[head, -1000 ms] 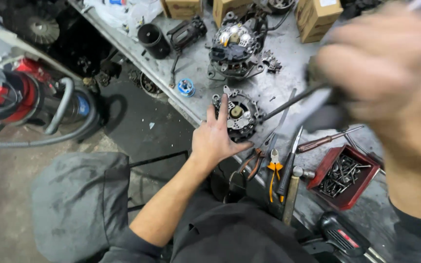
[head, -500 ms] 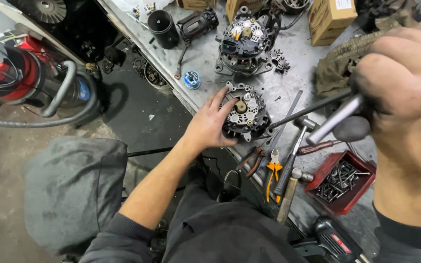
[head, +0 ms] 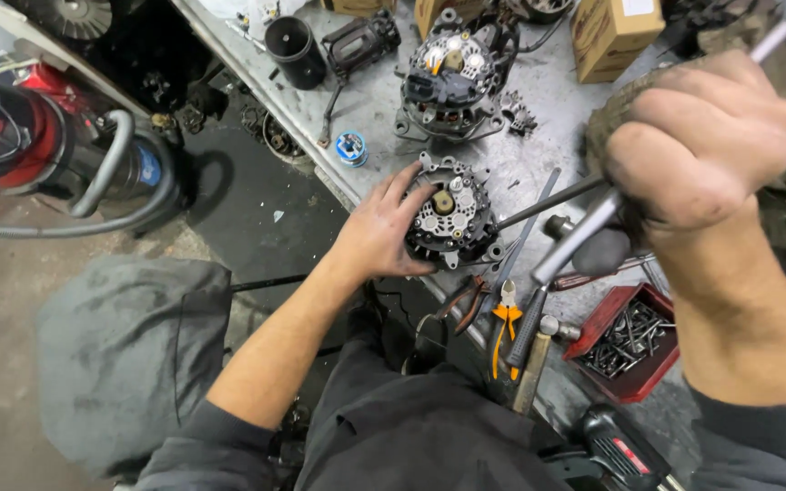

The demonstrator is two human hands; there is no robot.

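Left hand [head: 377, 235] near the frame's centre, fingers spread and curled around the rim of a round alternator housing [head: 450, 218], gripping it against the bench edge. Right hand [head: 698, 145] large in the upper right, closed in a fist around a metal T-handle wrench [head: 584, 232], with the long dark shaft running down-left to the housing's right side; whether the tip touched it, impossible to tell. Housing just right of centre, on the grey workbench [head: 539, 155]. Directly above it, near the top centre, a second, fuller alternator [head: 452, 77]. A black cylinder [head: 289, 41] in the upper left of the bench, a small blue spool [head: 351, 146] below it. Cardboard boxes [head: 613, 32] along the top edge. Lower right of the housing, orange-handled pliers [head: 505, 320] beside a hammer [head: 531, 368], and farther right a red tray of screws [head: 629, 338]. At far left, on the floor, a red vacuum with a grey hose [head: 65, 164].
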